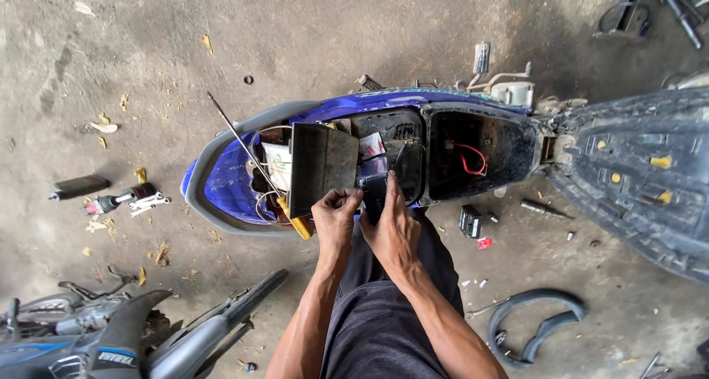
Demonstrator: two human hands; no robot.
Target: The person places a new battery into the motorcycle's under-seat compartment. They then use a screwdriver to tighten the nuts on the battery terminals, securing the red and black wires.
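A blue scooter (236, 180) lies below me with its seat (642, 172) flipped open to the right and its under-seat compartment (480, 154) exposed, red wires inside. My left hand (336, 220) pinches the lower edge of a flat black panel (321, 165) standing over the scooter's rear part. My right hand (391, 228) is beside it, fingers wrapped on a small dark part (373, 191) at the compartment's edge. A yellow-handled screwdriver (294, 220) leans among wires under the panel.
On the concrete floor lie a dark bottle (77, 187), a red-tipped tool and wrenches (125, 200) at the left, a small black part (470, 221) and bolts to the right, and a curved black fender piece (532, 324). Another motorcycle (111, 327) stands at the bottom left.
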